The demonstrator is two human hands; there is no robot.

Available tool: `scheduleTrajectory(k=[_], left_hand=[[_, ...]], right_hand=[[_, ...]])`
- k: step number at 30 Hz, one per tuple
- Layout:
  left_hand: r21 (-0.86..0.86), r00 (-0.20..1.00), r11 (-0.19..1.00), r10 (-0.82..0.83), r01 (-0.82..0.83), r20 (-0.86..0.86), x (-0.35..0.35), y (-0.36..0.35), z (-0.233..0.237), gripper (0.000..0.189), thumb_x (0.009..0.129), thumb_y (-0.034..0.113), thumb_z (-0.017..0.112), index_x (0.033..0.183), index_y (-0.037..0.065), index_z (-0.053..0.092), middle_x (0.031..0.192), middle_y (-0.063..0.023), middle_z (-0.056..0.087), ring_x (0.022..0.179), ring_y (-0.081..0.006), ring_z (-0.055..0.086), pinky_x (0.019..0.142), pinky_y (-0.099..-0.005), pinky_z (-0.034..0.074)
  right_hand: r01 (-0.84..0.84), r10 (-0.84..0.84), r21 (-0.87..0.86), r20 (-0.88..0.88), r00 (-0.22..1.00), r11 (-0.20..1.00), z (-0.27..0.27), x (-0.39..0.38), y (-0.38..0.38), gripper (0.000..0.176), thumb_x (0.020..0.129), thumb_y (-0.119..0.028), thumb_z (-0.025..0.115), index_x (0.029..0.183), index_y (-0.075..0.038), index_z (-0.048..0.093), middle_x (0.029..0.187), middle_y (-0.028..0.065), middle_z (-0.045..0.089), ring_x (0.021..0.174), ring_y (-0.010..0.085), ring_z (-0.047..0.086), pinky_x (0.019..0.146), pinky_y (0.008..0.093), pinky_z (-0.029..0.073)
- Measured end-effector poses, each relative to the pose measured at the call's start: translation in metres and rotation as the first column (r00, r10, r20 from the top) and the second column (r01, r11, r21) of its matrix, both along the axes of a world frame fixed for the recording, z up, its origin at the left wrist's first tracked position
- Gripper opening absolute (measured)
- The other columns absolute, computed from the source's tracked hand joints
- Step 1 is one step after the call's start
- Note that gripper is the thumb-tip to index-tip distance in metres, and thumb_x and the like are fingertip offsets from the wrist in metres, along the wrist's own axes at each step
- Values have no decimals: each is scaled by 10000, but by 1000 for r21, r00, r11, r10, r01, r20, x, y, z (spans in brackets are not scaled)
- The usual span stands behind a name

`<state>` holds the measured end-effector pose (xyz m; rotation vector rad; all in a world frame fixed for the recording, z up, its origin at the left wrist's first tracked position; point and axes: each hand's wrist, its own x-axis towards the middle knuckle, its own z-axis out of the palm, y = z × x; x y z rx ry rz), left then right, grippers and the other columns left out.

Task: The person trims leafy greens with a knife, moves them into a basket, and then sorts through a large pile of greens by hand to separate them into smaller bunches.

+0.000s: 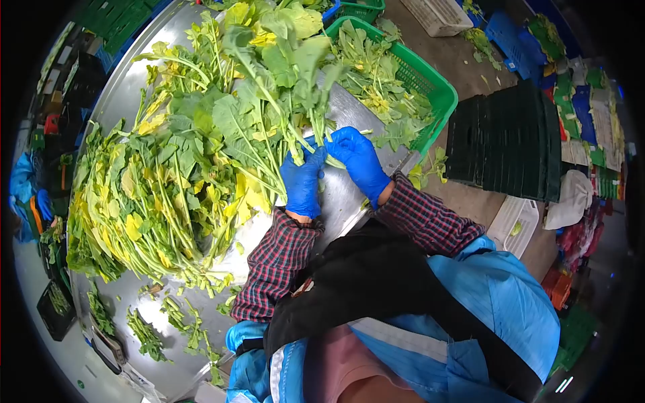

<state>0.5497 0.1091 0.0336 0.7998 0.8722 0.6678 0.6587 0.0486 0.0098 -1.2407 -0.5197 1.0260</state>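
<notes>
My left hand (302,181), in a blue glove, is closed around the lower stems of a bunch of leafy greens (282,74). The bunch's broad leaves fan out away from me, over the metal table (342,208). My right hand (359,159), also gloved in blue, is closed with its fingertips pinched at the stem of this bunch, close beside the left hand. To the left spreads a large heap of leafy greens (154,195), many leaves yellow, stems toward me.
A green crate (437,101) with loose leaves stands beyond the table's right edge. Dark stacked crates (504,141) are farther right, near a white crate (514,225). Small bunches (144,332) lie at the table's near left, by a knife-like tool (104,356).
</notes>
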Motion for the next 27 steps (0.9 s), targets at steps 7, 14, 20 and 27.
scheduleTrajectory(k=[7,14,20,27], left_hand=[[95,996,995,43,-35,-83,4,-3,15,204,790,86,637,970,-10,624,704,-10,578,550,-69,472,492,-189,357],[-48,992,998,-55,50,-111,-2,-17,22,219,774,143,679,948,18,636,628,8,536,467,-52,432,392,-192,304],[-83,982,988,-140,130,-128,-18,-24,36,167,798,79,637,947,6,646,637,-15,576,447,-38,408,393,-184,295],[497,775,770,5,399,-631,-63,37,-67,350,745,39,657,1078,-35,577,883,-115,633,724,-135,601,630,-282,490]], right_hand=[[279,-290,-102,-120,949,955,10,12,19,424,767,46,517,1174,-57,459,800,59,575,714,130,579,612,243,495],[221,-228,-88,-600,767,971,-27,41,26,451,848,-16,482,1291,-40,398,867,120,577,674,204,580,626,308,508],[260,-282,-109,-344,896,959,-60,64,23,181,889,-142,469,1022,-58,558,721,60,550,611,170,530,584,284,467],[209,-194,40,-228,954,977,7,81,23,255,856,-75,509,1106,-36,541,815,33,559,719,123,544,629,251,460]])
